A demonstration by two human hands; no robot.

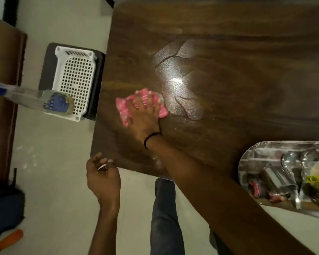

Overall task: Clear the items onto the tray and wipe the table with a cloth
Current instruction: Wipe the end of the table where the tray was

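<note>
Near the wooden table [228, 52] edge, my right hand [145, 116], spread flat, presses the pink cloth [122, 109] down to wipe; my left hand [102, 178] hangs loosely curled and empty

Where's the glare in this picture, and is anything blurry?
Head view, centre: a bright glare spot sits on the table, just beyond the cloth. Head view, left edge: the bottle is smeared and soft. Head view, lower right: the shiny tray mirrors the light.
</note>
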